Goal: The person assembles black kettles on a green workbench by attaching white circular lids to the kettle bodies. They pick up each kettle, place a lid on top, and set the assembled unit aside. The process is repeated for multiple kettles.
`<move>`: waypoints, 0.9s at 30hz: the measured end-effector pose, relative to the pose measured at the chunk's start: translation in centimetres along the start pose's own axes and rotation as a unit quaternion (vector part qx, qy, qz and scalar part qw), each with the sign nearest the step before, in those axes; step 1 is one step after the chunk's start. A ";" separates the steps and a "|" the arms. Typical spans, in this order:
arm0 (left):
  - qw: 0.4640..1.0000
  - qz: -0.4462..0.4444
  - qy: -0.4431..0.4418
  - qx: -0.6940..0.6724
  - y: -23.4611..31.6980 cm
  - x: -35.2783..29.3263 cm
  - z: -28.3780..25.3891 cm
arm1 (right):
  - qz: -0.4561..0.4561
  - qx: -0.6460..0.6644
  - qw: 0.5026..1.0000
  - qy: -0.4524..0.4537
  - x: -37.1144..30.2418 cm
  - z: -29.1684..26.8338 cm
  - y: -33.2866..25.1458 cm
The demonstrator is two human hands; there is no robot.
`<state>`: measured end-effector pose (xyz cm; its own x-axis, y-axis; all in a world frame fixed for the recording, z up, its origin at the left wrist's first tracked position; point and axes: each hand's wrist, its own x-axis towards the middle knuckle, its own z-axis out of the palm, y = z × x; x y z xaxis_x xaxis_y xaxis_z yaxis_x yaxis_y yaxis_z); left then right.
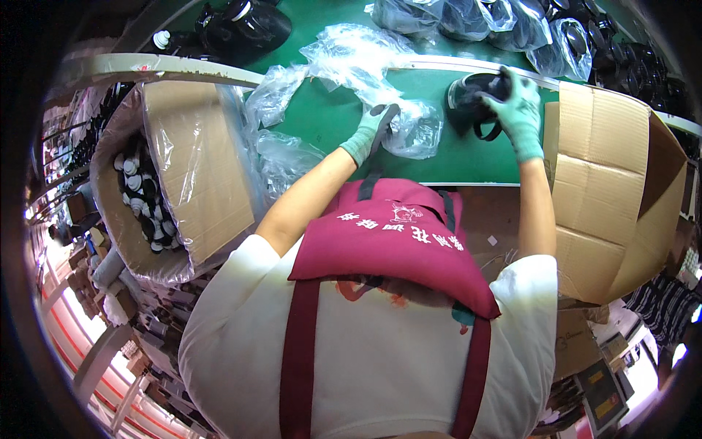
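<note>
My right hand (518, 113), in a pale green glove, grips a black rounded vessel (472, 99) with a loop-shaped handle and a lighter rim. It is tilted over the green worktop; its exact kind is unclear. My left hand (371, 132), gloved in green with dark fingertips, has its fingers closed at the edge of a clear plastic bag (418, 135). That bag lies on the worktop between my hands. More crumpled clear bags (351, 55) spread beyond and to the left of my left hand.
An open carton (201, 164) at left holds several black parts with white caps (135, 183). Another open carton (599, 175) stands at right against the green worktop (468, 164). Bagged black items (468, 18) line the far side, and a black vessel (245, 29) sits far left.
</note>
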<state>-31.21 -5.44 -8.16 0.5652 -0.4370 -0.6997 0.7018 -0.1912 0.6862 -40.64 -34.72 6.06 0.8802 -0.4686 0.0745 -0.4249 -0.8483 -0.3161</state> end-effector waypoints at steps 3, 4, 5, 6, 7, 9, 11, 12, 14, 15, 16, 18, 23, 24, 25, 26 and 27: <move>0.998 0.015 0.050 0.023 -0.6 -0.3 0.6 | 0.079 0.395 0.911 0.085 -4.4 -2.5 -0.3; 0.999 0.017 0.048 0.008 -0.2 -0.6 1.2 | 0.148 0.485 0.860 0.062 -6.4 -2.3 0.1; 0.999 0.025 0.045 -0.002 0.4 -0.4 1.6 | 0.198 0.588 0.784 0.022 -8.0 -1.2 0.2; 0.997 0.009 0.013 -0.070 0.5 -0.1 1.6 | 0.256 0.673 0.694 -0.010 -9.4 -0.2 0.2; 0.995 0.002 0.003 -0.101 0.1 0.8 1.3 | 0.292 0.758 0.580 -0.062 -10.6 1.2 -0.3; 0.987 -0.015 -0.015 -0.160 -0.9 3.1 0.5 | 0.372 0.814 0.438 -0.085 -14.0 8.2 2.5; 0.972 -0.117 0.016 -0.204 1.1 1.7 1.3 | 0.359 0.746 0.559 -0.047 -16.2 9.8 0.2; 0.990 -0.038 0.025 -0.131 -0.6 3.3 0.1 | 0.376 0.693 0.608 -0.093 -17.0 11.0 1.2; 0.991 0.083 0.104 0.034 -1.8 4.8 -0.4 | 0.252 0.635 0.729 -0.041 -16.9 11.2 -0.6; 0.965 0.140 0.118 0.186 1.8 1.1 1.0 | 0.164 0.575 0.801 0.010 -17.5 12.9 0.0; 0.932 0.200 0.124 0.276 3.8 -0.8 1.6 | 0.122 0.506 0.854 -0.005 -17.5 12.2 -0.2; 0.860 0.355 0.105 0.352 3.2 -2.9 2.6 | 0.023 0.439 0.898 0.007 -15.7 9.2 -2.4; 0.724 0.501 -0.001 0.473 4.6 -12.3 3.5 | 0.337 0.710 0.618 0.008 -14.1 8.2 -6.1; 0.725 0.494 0.022 0.481 6.2 -13.3 3.3 | 0.360 0.748 0.557 -0.034 -13.8 6.6 -8.0; 0.726 0.543 0.008 0.422 7.2 -13.6 3.2 | 0.372 0.745 0.553 -0.036 -13.3 6.0 -9.2; 0.673 0.596 -0.005 0.438 8.2 -14.9 3.8 | 0.236 0.698 0.676 -0.025 -12.4 9.5 -6.1; 0.663 0.605 -0.037 0.439 9.2 -16.7 4.5 | 0.095 0.627 0.774 -0.003 -11.1 13.4 -3.2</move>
<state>-36.15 -3.80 10.75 0.4379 -0.7730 0.4590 -0.7876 -0.0838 0.6104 -46.24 -23.45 -6.40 0.8300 -0.5505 -0.0893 -0.0118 0.1428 -0.9897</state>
